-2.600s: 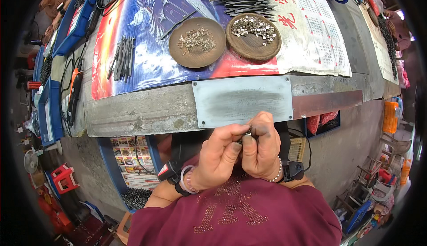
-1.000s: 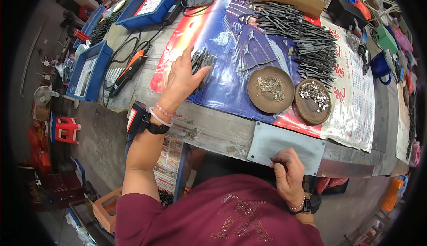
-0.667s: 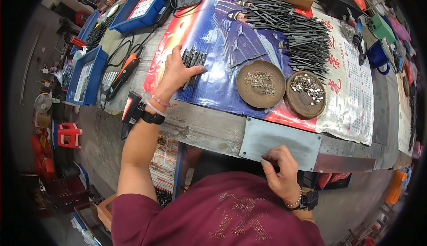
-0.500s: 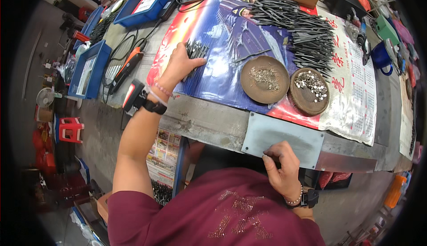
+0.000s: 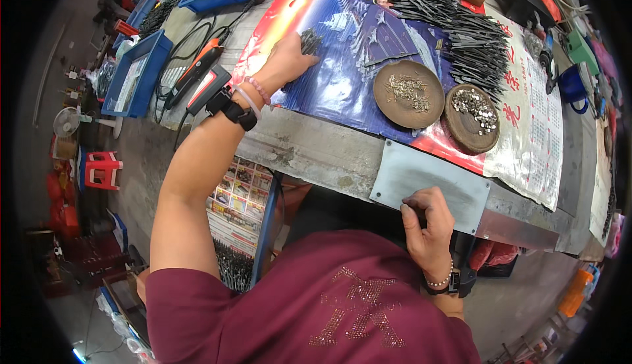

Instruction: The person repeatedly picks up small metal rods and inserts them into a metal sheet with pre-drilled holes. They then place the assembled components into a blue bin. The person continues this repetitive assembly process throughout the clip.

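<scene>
My left hand (image 5: 284, 62) reaches over the far left of the table, with its fingers closed round a bundle of thin dark strips (image 5: 309, 40). The thumb lies across the bundle's right side, and the other fingertips are hidden. My right hand (image 5: 431, 226) is curled at the near edge of a pale metal plate (image 5: 388, 166), thumb against the bent fingers. Whatever may be between them is too small to make out. Beyond the plate sit a round brown bowl of tiny metal pins (image 5: 407, 94) and another of small silvery discs (image 5: 475, 110). One dark strip (image 5: 398, 56) lies behind the pin bowl.
A large pile of dark strips (image 5: 474, 48) lies at the far right on a glossy poster (image 5: 322, 94). Blue trays (image 5: 135, 81) and an orange-and-black handheld tool (image 5: 197, 68) with a cable stand at left. A blue mug (image 5: 574, 86) is at right.
The whole view has shifted, so the table sits higher and further right. My left hand, still round the bundle, is slightly farther off; my right hand stays curled by the plate.
</scene>
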A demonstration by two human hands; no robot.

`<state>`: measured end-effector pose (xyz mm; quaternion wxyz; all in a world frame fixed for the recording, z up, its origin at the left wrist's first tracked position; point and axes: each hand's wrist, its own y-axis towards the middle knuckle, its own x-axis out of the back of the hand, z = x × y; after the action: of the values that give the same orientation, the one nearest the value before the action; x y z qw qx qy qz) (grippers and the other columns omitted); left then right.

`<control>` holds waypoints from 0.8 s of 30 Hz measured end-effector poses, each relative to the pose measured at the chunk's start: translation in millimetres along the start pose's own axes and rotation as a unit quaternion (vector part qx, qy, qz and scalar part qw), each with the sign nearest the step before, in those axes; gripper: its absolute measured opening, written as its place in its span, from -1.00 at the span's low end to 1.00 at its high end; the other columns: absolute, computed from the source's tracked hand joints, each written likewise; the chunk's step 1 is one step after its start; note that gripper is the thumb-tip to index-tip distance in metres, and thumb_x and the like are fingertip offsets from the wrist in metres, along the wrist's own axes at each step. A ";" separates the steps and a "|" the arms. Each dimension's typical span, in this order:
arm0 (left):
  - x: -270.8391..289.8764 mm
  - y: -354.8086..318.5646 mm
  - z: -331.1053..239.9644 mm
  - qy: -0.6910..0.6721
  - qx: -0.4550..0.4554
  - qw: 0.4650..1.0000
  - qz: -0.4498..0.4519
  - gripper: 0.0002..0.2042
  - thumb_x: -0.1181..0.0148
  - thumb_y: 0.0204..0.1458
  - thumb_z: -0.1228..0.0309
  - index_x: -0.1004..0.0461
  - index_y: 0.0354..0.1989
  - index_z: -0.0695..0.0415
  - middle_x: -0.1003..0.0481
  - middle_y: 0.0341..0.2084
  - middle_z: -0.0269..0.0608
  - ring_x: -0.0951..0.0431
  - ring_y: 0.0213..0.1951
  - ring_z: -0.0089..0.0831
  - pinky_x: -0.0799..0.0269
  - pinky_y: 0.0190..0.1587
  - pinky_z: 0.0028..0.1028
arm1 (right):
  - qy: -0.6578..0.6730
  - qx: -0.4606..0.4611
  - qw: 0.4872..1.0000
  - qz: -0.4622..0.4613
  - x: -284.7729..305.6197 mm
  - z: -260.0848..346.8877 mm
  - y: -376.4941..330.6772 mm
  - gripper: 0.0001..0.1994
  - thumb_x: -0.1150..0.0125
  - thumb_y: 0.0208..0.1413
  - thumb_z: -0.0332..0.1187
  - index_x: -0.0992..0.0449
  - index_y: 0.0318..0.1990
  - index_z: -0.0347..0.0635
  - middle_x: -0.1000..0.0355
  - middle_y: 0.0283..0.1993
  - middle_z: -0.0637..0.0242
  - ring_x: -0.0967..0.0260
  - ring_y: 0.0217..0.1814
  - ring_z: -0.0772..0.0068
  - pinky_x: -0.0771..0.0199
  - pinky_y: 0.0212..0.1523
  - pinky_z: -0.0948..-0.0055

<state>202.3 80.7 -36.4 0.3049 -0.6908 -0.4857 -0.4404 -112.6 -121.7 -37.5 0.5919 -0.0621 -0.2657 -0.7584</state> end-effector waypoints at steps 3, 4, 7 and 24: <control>0.4 4.6 3.6 0.008 -0.007 1.000 0.006 -0.58 -0.39 -0.14 0.30 -0.43 -0.23 0.37 -0.52 -0.34 0.11 -0.54 -0.28 -0.16 -0.41 -0.18 -0.31 | -0.012 0.009 1.000 -0.008 -2.4 0.8 0.1 -0.90 -0.24 0.01 -0.57 -0.43 -0.33 -0.31 -0.38 -0.39 0.13 -0.37 -0.46 0.17 -0.38 -0.45 0.39; 0.8 6.4 4.7 0.005 -0.008 1.000 0.007 -0.58 -0.39 -0.14 0.30 -0.43 -0.22 0.37 -0.53 -0.32 0.11 -0.55 -0.26 -0.14 -0.42 -0.17 -0.30 | -0.016 0.006 1.000 -0.008 -3.1 1.2 0.3 -0.90 -0.24 0.01 -0.57 -0.43 -0.33 -0.30 -0.38 -0.39 0.13 -0.37 -0.46 0.17 -0.38 -0.45 0.39; 0.7 9.8 6.7 -0.011 0.006 1.000 0.019 -0.57 -0.39 -0.15 0.30 -0.44 -0.19 0.36 -0.54 -0.31 0.12 -0.55 -0.23 -0.13 -0.42 -0.14 -0.29 | -0.029 0.007 0.999 -0.009 -5.2 2.3 0.6 -0.90 -0.24 0.01 -0.57 -0.42 -0.34 -0.30 -0.38 -0.39 0.13 -0.36 -0.46 0.17 -0.38 -0.45 0.38; -12.7 3.2 -0.4 0.049 -0.144 0.987 -0.050 -0.74 -0.03 -0.06 0.57 -0.23 -0.18 0.38 -0.46 -0.37 0.41 -0.52 -0.25 0.24 -0.41 -0.16 -0.02 | -0.132 0.019 0.990 0.048 -11.3 11.3 2.8 -0.90 -0.25 -0.02 -0.52 -0.45 -0.35 -0.23 -0.39 -0.36 0.20 -0.31 -0.35 0.10 -0.28 -0.34 0.26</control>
<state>203.4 74.1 -47.8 0.2034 -0.6798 -0.4362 -0.5534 -109.2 -107.0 -31.6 0.5888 -0.1630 -0.3526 -0.7088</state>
